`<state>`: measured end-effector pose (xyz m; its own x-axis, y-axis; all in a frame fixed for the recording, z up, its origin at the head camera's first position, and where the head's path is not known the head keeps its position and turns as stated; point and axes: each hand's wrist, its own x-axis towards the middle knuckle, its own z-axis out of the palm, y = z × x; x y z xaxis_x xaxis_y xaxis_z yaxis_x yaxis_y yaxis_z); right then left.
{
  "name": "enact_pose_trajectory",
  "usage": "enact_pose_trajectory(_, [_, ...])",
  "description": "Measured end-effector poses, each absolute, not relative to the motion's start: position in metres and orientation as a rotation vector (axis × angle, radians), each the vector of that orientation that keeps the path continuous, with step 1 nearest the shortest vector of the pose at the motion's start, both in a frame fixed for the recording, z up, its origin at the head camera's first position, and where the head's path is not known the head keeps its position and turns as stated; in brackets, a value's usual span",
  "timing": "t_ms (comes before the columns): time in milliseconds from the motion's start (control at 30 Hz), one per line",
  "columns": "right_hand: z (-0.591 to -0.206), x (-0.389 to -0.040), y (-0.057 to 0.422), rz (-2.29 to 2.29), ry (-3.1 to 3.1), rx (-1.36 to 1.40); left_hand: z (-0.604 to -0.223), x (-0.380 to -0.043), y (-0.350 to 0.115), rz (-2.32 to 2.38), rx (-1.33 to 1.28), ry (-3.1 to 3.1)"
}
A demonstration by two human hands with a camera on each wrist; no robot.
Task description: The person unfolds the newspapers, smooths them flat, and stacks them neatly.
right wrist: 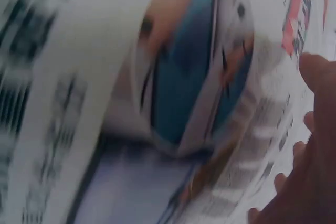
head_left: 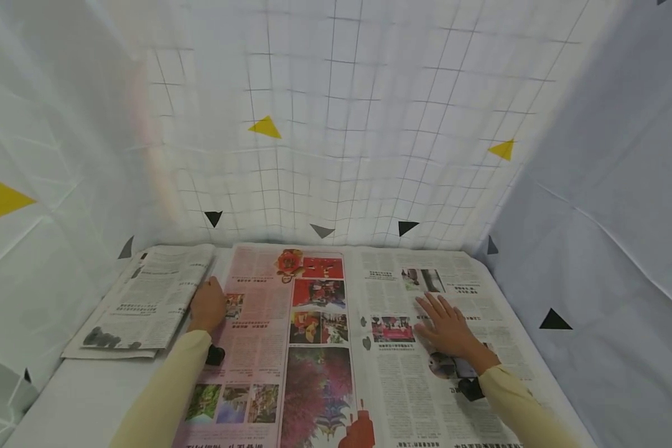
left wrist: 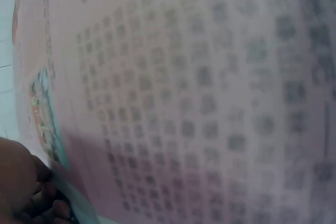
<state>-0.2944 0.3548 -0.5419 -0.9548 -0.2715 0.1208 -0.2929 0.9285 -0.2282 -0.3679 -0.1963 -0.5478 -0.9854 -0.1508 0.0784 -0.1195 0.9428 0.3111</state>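
Currently pinching the left edge of a wide, unfolded pink-and-white printed newspaper [head_left: 246, 361] in curled left hand [head_left: 207, 305], and resting flat, spread-fingered right hand [head_left: 448, 326] on its white half. Laid over a smooth white tabletop [head_left: 84, 398], just right of folded grey-white newspapers [head_left: 151, 292]. Backed by grid-lined white sheeting [head_left: 336, 81] marked with yellow triangles [head_left: 266, 127] and dark triangles [head_left: 554, 320].

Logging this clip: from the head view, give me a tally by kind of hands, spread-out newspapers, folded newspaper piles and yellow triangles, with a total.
Left hand and right hand: 2
Spread newspaper: 1
Folded newspaper pile: 1
Yellow triangles: 3
Total: 7
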Motion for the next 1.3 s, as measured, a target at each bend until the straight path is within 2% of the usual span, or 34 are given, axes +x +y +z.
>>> enact_pose_trajectory(167, [-0.542,-0.291,0.341,0.459,-3.154,0.388,-0.548,-0.363,-0.197,-0.532,0.233,-2.996])
enact_pose_trajectory(733, [-0.56,-0.296,0.343,0.655,-3.159,0.36,-0.555,-0.363,-0.2,-0.562,0.411,-2.941])
enact_pose_trajectory(1033, [-0.558,-0.299,0.345,0.679,-3.247,0.276,-0.551,-0.36,-0.196,-0.597,0.27,-2.9])
enact_pose_trajectory(1200, [-0.557,-0.304,0.347,0.617,-3.304,0.211,-0.551,-0.359,-0.196,-0.685,0.286,-2.917])
enact_pose_trajectory(1300, [-0.558,-0.303,0.347,0.633,-3.308,0.194,-0.55,-0.356,-0.199,-0.655,0.173,-2.857])
